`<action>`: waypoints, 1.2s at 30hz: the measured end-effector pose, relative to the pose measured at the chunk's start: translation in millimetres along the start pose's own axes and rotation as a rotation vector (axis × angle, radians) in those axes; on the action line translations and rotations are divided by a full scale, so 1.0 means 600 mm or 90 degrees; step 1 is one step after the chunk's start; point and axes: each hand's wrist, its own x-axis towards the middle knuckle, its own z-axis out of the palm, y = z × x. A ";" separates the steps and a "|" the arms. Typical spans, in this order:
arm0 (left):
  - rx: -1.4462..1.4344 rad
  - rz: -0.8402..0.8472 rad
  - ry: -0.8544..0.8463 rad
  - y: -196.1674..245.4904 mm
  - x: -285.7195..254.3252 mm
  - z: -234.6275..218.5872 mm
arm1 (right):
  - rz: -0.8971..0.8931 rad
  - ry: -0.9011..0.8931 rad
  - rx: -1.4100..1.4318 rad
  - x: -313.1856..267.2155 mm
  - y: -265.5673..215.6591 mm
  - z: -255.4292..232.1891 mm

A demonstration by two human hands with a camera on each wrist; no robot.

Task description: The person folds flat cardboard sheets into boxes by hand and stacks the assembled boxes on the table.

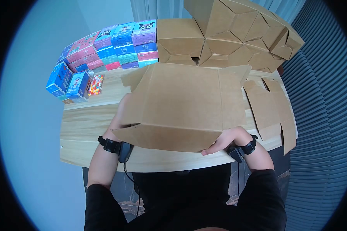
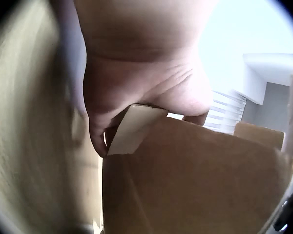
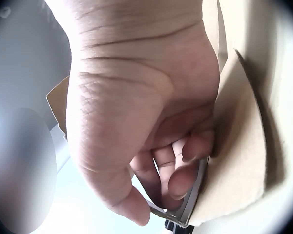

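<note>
A partly folded cardboard box (image 1: 181, 98) is held over the near middle of the table, its flaps loose at the corners. My left hand (image 1: 121, 111) grips its left side, with the fingers mostly hidden behind the cardboard. In the left wrist view, that hand (image 2: 141, 83) spans the board's edge next to a small pale flap (image 2: 136, 129). At the near right corner, my right hand (image 1: 235, 136) holds the box, thumb along the front edge. Its fingers (image 3: 183, 178) curl in at the edge in the right wrist view.
Stacked colourful small boxes (image 1: 123, 42) stand at the back left, with a bag of coloured beads (image 1: 96, 84) near them. Open brown cartons (image 1: 235, 34) are piled at the back right. Flat cardboard pieces (image 1: 268, 104) lie on the table's right side.
</note>
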 end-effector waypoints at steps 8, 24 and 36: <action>-0.155 -0.016 -0.037 0.009 0.031 0.017 | 0.040 0.013 0.172 0.008 -0.017 -0.035; 0.105 0.014 -0.029 0.005 0.025 0.012 | 0.134 0.345 0.132 0.016 0.004 -0.058; 0.077 0.044 -0.078 -0.006 0.026 -0.015 | -0.054 0.342 -0.020 0.009 -0.008 -0.061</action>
